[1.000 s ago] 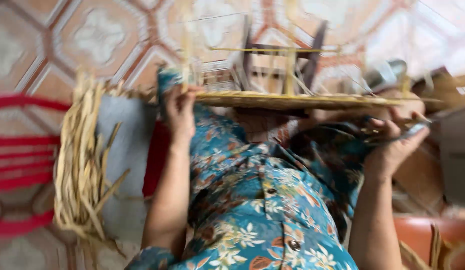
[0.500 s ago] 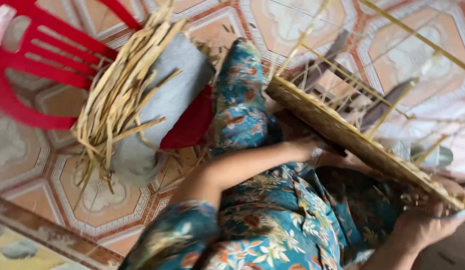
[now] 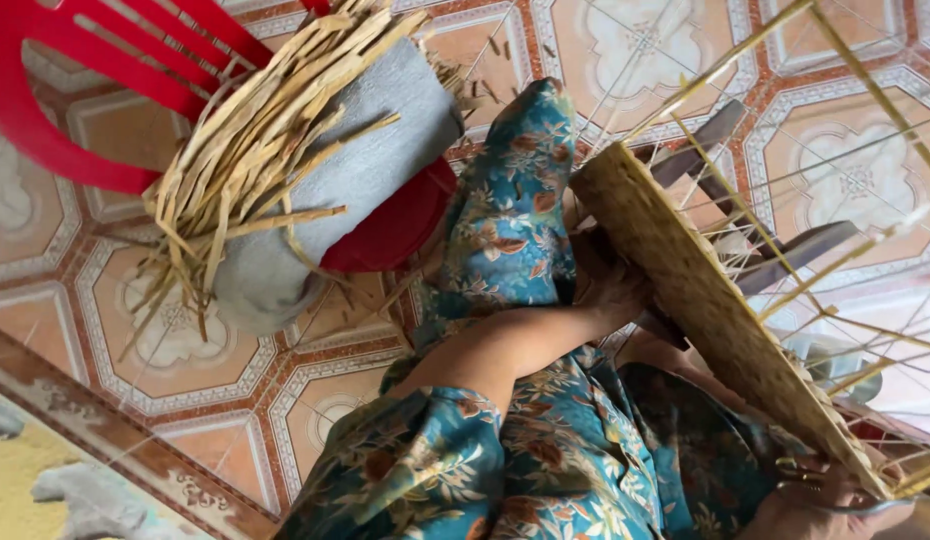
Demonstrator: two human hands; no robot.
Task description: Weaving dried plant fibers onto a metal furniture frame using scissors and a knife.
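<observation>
Downward, we look over our lap in a blue floral dress (image 3: 505,440) at a woven straw mat panel (image 3: 705,300) on a loom of thin yellow strands (image 3: 865,90). The panel's long axis runs diagonally from upper centre to lower right. Our left hand (image 3: 610,290) lies against the panel's near edge about midway along, fingers curled under it; whether they pinch a straw we cannot tell. Our right hand (image 3: 835,500) sits at the panel's lower right end, at the frame's bottom edge, closed around a thin dark curved tool (image 3: 845,505). So the panel lies just beyond both hands, touching each, with the left hand nearer its middle.

Left of our knee, a red plastic chair (image 3: 75,110) holds a grey cloth bundle (image 3: 355,180), and a sheaf of loose dry straw (image 3: 245,170) rests across it, well apart from either hand. Patterned floor tiles (image 3: 185,340) lie beneath.
</observation>
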